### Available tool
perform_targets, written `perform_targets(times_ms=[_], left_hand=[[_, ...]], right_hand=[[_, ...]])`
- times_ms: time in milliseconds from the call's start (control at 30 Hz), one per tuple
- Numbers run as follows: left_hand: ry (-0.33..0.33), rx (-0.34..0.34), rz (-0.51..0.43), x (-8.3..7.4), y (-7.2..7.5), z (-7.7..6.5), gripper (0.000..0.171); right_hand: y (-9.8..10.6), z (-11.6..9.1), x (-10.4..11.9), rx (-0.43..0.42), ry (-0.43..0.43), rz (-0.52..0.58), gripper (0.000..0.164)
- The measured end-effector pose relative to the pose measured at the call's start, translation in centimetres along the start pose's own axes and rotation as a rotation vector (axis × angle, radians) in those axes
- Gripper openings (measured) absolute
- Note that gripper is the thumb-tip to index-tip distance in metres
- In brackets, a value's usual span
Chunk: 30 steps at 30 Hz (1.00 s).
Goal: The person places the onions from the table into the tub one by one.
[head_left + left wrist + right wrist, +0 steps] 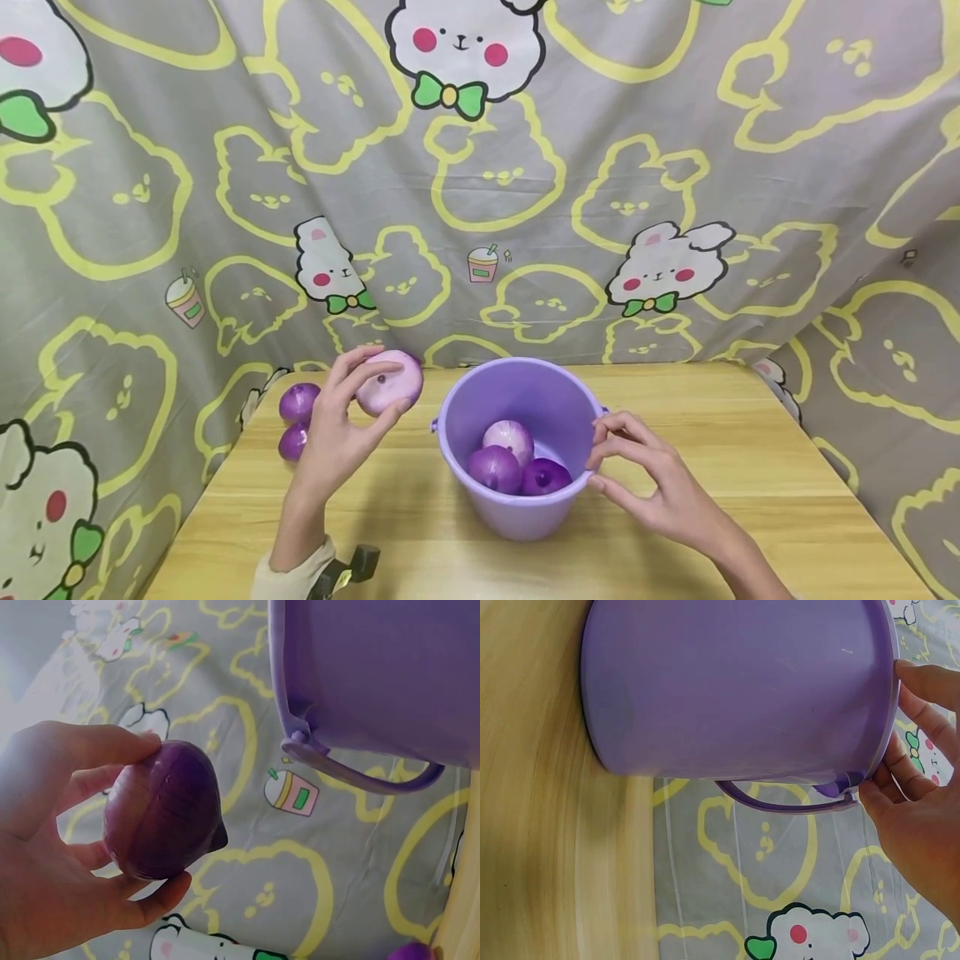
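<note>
My left hand (pixel 335 437) grips a purple onion (pixel 401 385) between thumb and fingers, held up left of the bucket. In the left wrist view the onion (pixel 169 814) shows its dark pointed tip facing away from the palm. A light purple bucket (pixel 517 515) stands upright on the table. Inside it lie three onions: a paler one (pixel 508 440) at the back, a purple one (pixel 495 471) in front and a darker one (pixel 546 477) beside it. With fingers and thumb, my right hand (pixel 663 485) pinches the bucket's right rim.
Two more onions, a far one (pixel 298 402) and a nearer one (pixel 292 442), sit at the table's left, the nearer partly behind my left hand. The bucket's handle (pixel 780 806) hangs on its far side. A patterned curtain (pixel 510 275) rises behind the wooden table (pixel 735 433).
</note>
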State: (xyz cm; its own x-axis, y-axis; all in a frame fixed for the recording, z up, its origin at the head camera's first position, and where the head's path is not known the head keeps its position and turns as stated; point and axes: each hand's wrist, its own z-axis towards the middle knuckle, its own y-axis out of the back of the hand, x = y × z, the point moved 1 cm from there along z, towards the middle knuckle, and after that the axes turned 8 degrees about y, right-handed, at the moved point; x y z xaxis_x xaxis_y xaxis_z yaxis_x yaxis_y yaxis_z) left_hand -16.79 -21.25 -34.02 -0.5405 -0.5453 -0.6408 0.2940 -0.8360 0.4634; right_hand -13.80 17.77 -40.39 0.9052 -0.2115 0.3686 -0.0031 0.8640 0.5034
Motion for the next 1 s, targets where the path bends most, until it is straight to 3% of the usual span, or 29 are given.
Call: perform_targets(times_ms=[367,700,1000], left_hand=[[-0.003,0.018,-0.037,-0.8,-0.3,0.2,0.043],[-0.003,0.058,-0.183,-1.6,-1.2,0.4,0.042],[0.013,0.091,-0.198,-1.7,-2.3,0.2,0.043]], right_hand=[[0.1,0.0,-0.1,0.002,-0.003,-0.001,0.044],[0.0,0.0,0.0,0.003,-0.003,-0.003,0.044],[0.1,0.0,-0.1,-0.003,0.002,0.005,0.044]])
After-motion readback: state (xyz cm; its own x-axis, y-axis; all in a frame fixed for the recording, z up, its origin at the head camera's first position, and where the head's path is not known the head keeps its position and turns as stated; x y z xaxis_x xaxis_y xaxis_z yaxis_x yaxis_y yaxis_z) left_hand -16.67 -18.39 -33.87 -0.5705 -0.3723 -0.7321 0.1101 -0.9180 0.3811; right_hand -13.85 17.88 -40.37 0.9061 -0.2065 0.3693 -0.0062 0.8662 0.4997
